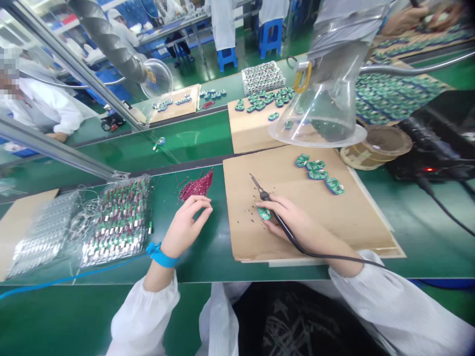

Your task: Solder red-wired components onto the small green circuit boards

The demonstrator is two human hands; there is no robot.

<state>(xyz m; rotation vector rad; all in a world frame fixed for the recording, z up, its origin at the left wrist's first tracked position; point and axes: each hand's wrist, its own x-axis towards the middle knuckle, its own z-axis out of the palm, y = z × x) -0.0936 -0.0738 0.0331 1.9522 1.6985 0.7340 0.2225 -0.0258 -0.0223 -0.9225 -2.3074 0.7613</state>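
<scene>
My right hand grips a soldering iron, its metal tip pointing up and to the left over the cardboard sheet. Beneath that hand lies a small green circuit board, partly covered by the fingers, which appear to touch it. Dark crumbs are scattered around the board. My left hand, with a blue wrist strap, is just in front of a pile of short red wires. Its thumb stands apart from the fingers, and no held thing shows between them. Several more boards sit farther back on the cardboard.
A clear fume hood hangs above the cardboard's back edge. Right of it stand a brown round tub and a black device with a red light. Clear trays of wired parts lie at left. Co-workers are seated across the bench.
</scene>
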